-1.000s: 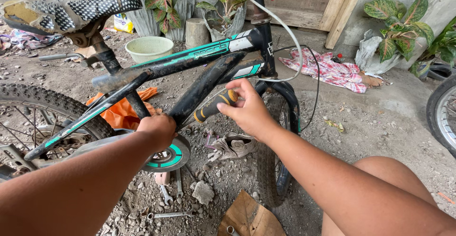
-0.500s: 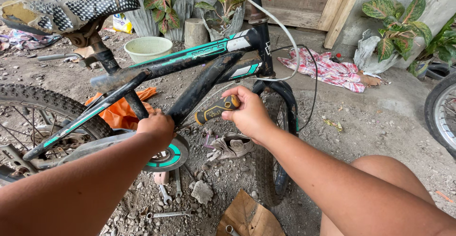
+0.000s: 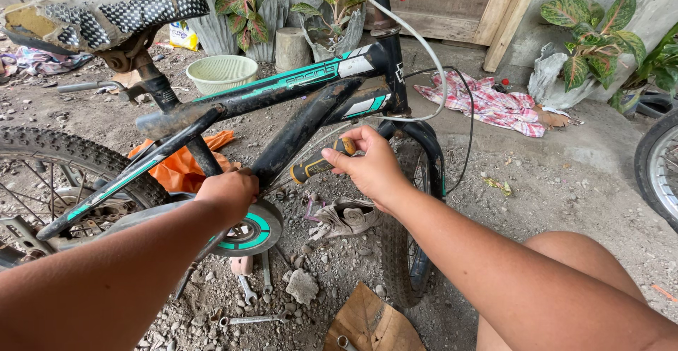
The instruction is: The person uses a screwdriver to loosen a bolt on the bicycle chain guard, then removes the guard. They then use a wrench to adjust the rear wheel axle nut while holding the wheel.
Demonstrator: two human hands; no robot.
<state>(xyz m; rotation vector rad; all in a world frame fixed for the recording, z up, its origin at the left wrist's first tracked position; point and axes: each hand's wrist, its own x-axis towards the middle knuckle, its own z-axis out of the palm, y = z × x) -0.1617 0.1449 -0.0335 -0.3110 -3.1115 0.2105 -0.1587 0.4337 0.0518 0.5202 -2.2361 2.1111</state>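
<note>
Bike: I see a black and teal frame standing upright on gravel, seat at upper left, front wheel low at centre; it fills the view, so both my hands work at its middle.
Rear wheel: knobby tyre at left, partly behind my left arm.
Chainring guard: round teal and black disc at the crank, just under my left hand.
Left hand: fingers closed into a fist at the foot of the seat tube; I judge it steadies the frame, but I cannot tell what exactly it grips.
Right hand: fingers wrapped round the screwdriver handle, thumb on top, held just beside the down tube.
Screwdriver: black and yellow handle; its long axis runs from upper right to lower left, pointing down toward the crank. The shaft is hidden behind the frame.
Wrenches: at least 2 lie flat in the gravel below the crank, near to hand.
Cardboard: scrap at the bottom edge.
</note>
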